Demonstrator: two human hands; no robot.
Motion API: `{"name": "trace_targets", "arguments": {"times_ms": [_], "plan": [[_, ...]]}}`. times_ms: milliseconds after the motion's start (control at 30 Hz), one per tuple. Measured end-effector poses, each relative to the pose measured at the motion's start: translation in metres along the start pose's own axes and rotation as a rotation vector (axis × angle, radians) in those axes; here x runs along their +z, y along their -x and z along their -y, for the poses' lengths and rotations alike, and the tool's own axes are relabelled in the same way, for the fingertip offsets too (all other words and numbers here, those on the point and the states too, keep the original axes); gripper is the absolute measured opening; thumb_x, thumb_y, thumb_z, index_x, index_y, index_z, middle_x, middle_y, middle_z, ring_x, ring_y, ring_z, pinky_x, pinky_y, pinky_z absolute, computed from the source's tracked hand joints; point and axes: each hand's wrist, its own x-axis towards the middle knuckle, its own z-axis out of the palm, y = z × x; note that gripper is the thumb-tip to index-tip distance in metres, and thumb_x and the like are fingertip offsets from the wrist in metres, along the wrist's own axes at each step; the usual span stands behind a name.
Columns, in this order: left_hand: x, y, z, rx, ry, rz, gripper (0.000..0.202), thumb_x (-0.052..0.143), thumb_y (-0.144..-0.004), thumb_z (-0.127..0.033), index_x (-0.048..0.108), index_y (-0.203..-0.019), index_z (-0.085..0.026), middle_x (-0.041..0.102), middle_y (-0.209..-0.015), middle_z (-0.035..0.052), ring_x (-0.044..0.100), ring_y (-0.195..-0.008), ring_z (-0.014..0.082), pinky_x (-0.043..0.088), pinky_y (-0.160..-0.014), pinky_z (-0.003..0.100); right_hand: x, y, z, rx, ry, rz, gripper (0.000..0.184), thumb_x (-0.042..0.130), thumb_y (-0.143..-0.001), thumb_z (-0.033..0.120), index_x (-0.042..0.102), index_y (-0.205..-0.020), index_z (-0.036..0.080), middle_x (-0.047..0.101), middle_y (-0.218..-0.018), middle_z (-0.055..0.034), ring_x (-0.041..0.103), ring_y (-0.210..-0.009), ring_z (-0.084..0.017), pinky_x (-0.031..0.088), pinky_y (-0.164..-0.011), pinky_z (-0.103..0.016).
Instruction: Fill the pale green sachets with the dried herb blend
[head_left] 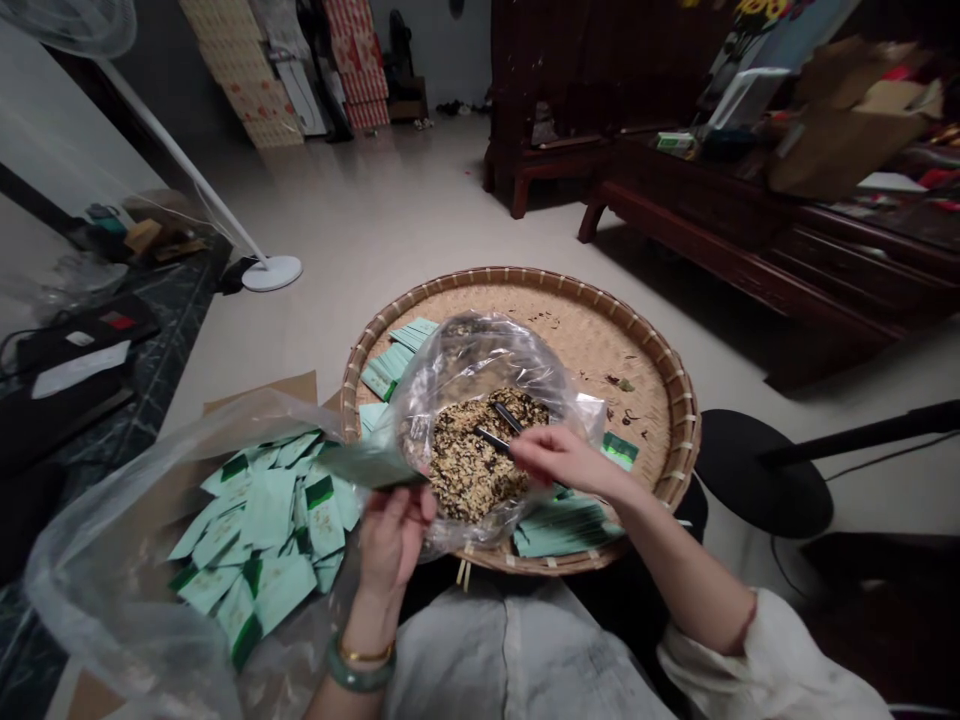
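Observation:
A round woven bamboo tray (pixel 679 395) rests on my lap. In it lies an open clear plastic bag (pixel 465 350) holding loose brownish dried leaves (pixel 465 460). My left hand (pixel 394 535) is closed on a green packet (pixel 367 467), held flat at the bag's left edge. My right hand (pixel 559 455) pinches a dark slim scoop or tongs (pixel 499 430) whose tips lie on the leaves. Stacks of green packets (pixel 562 525) sit in the tray under and beside the bag.
A big clear bag (pixel 112 560) with several filled green packets (pixel 262 540) lies at my left on cardboard. A fan stand base (pixel 271 272) stands on the floor behind. Dark wooden furniture (pixel 750 240) runs along the right, with a black round base (pixel 765 470) near the tray.

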Motion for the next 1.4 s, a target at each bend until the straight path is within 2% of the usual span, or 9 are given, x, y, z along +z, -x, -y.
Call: {"name": "trace_targets", "arguments": {"times_ms": [100, 167, 233, 567, 900, 1067, 1233, 1300, 1400], "plan": [[-0.001, -0.001, -0.006, 0.058, 0.186, -0.035, 0.062, 0.084, -0.058, -0.046, 0.062, -0.115, -0.035, 0.073, -0.103, -0.0020, 0.056, -0.052, 0.0060, 0.043, -0.042, 0.015, -0.008, 0.013, -0.005, 0.056, 0.434, 0.270, 0.024, 0.064, -0.079, 0.035, 0.070, -0.066, 0.015, 0.064, -0.055, -0.0001, 0.055, -0.051, -0.012, 0.035, -0.050, -0.020], [-0.001, -0.001, -0.006, 0.022, 0.196, -0.001, 0.075, 0.084, -0.057, -0.047, 0.055, -0.126, -0.035, 0.071, -0.112, 0.0015, 0.059, -0.056, 0.0073, 0.045, -0.044, 0.016, -0.008, 0.017, -0.008, 0.080, 0.667, 0.290, 0.010, 0.068, -0.075, 0.026, 0.076, -0.076, 0.020, 0.071, -0.065, -0.0014, 0.063, -0.060, -0.015, 0.036, -0.054, -0.022], [-0.002, -0.002, -0.004, -0.001, 0.171, 0.031, 0.073, 0.083, -0.060, -0.045, 0.055, -0.127, -0.032, 0.071, -0.110, 0.0042, 0.061, -0.057, 0.0078, 0.046, -0.045, 0.016, -0.003, 0.017, -0.011, 0.109, 0.777, 0.286, 0.012, 0.070, -0.074, 0.026, 0.078, -0.083, 0.025, 0.074, -0.074, -0.0021, 0.067, -0.070, -0.019, 0.038, -0.057, -0.023], [-0.004, -0.003, 0.002, -0.032, 0.078, 0.045, 0.044, 0.079, -0.069, -0.033, 0.065, -0.109, -0.023, 0.072, -0.086, 0.0042, 0.059, -0.052, 0.0073, 0.046, -0.045, 0.016, 0.010, 0.008, -0.020, 0.079, 0.873, 0.375, 0.020, 0.068, -0.075, 0.039, 0.077, -0.087, 0.026, 0.076, -0.080, -0.0045, 0.069, -0.075, -0.021, 0.037, -0.057, -0.023], [-0.002, -0.005, 0.004, -0.079, 0.039, 0.050, 0.038, 0.077, -0.069, -0.030, 0.066, -0.104, -0.018, 0.073, -0.080, 0.0039, 0.062, -0.053, 0.0091, 0.048, -0.048, 0.018, 0.001, 0.011, -0.019, -0.082, 0.743, 0.355, 0.022, 0.054, -0.079, 0.015, 0.072, -0.068, 0.017, 0.067, -0.061, -0.0017, 0.055, -0.054, -0.012, 0.033, -0.055, -0.022], [0.003, -0.002, 0.006, -0.086, -0.095, 0.119, 0.040, 0.076, -0.071, -0.031, 0.065, -0.107, -0.017, 0.074, -0.091, 0.0089, 0.068, -0.074, 0.0159, 0.050, -0.056, 0.020, -0.016, 0.021, -0.004, -0.202, 0.340, 0.090, 0.028, 0.053, -0.088, 0.030, 0.072, -0.074, 0.015, 0.068, -0.071, -0.0043, 0.057, -0.062, -0.014, 0.041, -0.059, -0.023], [0.021, 0.010, 0.013, -0.099, -0.339, 0.305, 0.058, 0.081, -0.063, -0.030, 0.062, -0.116, -0.019, 0.069, -0.112, 0.0114, 0.064, -0.096, 0.0217, 0.050, -0.085, 0.031, 0.019, 0.013, 0.005, -0.222, -0.004, -0.436, 0.022, 0.058, -0.085, 0.036, 0.071, -0.084, 0.017, 0.071, -0.081, -0.0058, 0.063, -0.073, -0.018, 0.050, -0.064, -0.028], [0.029, 0.013, 0.015, -0.121, -0.445, 0.284, 0.042, 0.077, -0.067, -0.035, 0.067, -0.103, -0.017, 0.071, -0.091, 0.0074, 0.064, -0.083, 0.0200, 0.050, -0.077, 0.030, 0.039, 0.009, 0.005, -0.262, -0.052, -0.497, 0.020, 0.057, -0.086, 0.032, 0.068, -0.092, 0.017, 0.070, -0.086, -0.0068, 0.064, -0.075, -0.018, 0.052, -0.066, -0.028], [0.033, 0.013, 0.015, -0.071, -0.616, 0.199, 0.028, 0.067, -0.075, -0.043, 0.066, -0.073, -0.015, 0.059, -0.060, -0.0008, 0.056, -0.061, 0.0147, 0.045, -0.059, 0.024, 0.054, 0.006, 0.007, -0.432, 0.076, -0.504, 0.034, 0.051, -0.089, 0.021, 0.056, -0.122, 0.019, 0.066, -0.097, -0.0089, 0.063, -0.082, -0.018, 0.054, -0.072, -0.030]]}}
